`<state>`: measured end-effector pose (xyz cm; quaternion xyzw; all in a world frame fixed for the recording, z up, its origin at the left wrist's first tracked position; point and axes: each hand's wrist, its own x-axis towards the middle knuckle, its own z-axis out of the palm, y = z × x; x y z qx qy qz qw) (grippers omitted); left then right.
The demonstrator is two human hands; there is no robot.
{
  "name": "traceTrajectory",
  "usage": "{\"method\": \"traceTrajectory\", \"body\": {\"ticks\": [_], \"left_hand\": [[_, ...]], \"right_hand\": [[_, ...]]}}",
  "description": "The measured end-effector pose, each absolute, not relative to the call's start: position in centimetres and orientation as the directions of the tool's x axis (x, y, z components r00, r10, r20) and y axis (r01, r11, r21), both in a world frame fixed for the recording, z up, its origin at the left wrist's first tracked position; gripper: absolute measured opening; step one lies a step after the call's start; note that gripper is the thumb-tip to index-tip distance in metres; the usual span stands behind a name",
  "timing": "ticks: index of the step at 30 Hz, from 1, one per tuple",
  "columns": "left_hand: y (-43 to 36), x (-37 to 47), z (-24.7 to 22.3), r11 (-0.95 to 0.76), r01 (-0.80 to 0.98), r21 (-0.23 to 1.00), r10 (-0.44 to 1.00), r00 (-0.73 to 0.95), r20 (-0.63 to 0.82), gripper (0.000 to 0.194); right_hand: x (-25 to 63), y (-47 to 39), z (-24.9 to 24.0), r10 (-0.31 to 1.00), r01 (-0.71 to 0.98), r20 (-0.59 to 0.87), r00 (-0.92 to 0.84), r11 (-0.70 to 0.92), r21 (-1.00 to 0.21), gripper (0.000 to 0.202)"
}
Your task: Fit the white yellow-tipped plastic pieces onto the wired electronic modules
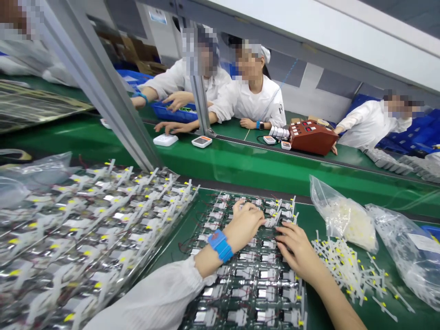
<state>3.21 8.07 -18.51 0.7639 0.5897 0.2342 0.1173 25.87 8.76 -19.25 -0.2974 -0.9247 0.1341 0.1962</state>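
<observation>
A clear tray [240, 293] with rows of small grey-white parts and thin wires lies on the green bench before me. Over its upper part is my left hand [245, 222], a blue band at the wrist, fingers curled down at a part; what they hold, if anything, is hidden. At the tray's right side my right hand [297, 250] has its fingers spread, touching or just above the parts. White strips with yellow bits stand on parts at the tray's upper right. To the right lies a loose pile of such strips [343, 266].
A larger tray [85, 229] full of parts with strips fills the left. Plastic bags [350, 220] lie at the right. Beyond a metal post [106, 87] and green belt, several people in white sit near a red-brown device [312, 137].
</observation>
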Motion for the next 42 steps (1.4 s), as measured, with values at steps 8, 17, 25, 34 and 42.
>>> {"method": "traceTrajectory", "body": {"ticks": [8, 17, 25, 34, 42], "left_hand": [[7.6, 4.3, -20.1, -0.290, 0.832, 0.473, 0.949, 0.186, 0.255, 0.016], [7.3, 4.7, -19.9, -0.307, 0.851, 0.426, 0.948, 0.233, 0.219, 0.014], [7.2, 4.8, -20.4, -0.302, 0.855, 0.422, 0.948, 0.221, 0.230, 0.005], [7.0, 3.8, -17.5, -0.366, 0.831, 0.418, 0.930, 0.317, 0.183, 0.017], [5.6, 5.2, -17.3, -0.456, 0.847, 0.273, 0.890, 0.442, 0.114, 0.015]], "right_hand": [[26.0, 8.8, -19.3, 0.611, 0.510, 0.249, -0.752, 0.777, -0.369, 0.023], [26.1, 9.2, -19.5, 0.605, 0.472, 0.297, -0.739, 0.780, -0.412, 0.023], [26.8, 9.6, -18.6, 0.627, 0.492, 0.380, -0.680, 0.774, -0.398, 0.024], [29.5, 8.6, -17.3, 0.861, 0.875, 0.213, -0.463, 0.482, -0.044, 0.026], [31.3, 8.3, -19.3, 0.894, 0.883, 0.066, -0.443, 0.422, 0.206, 0.037]]}}
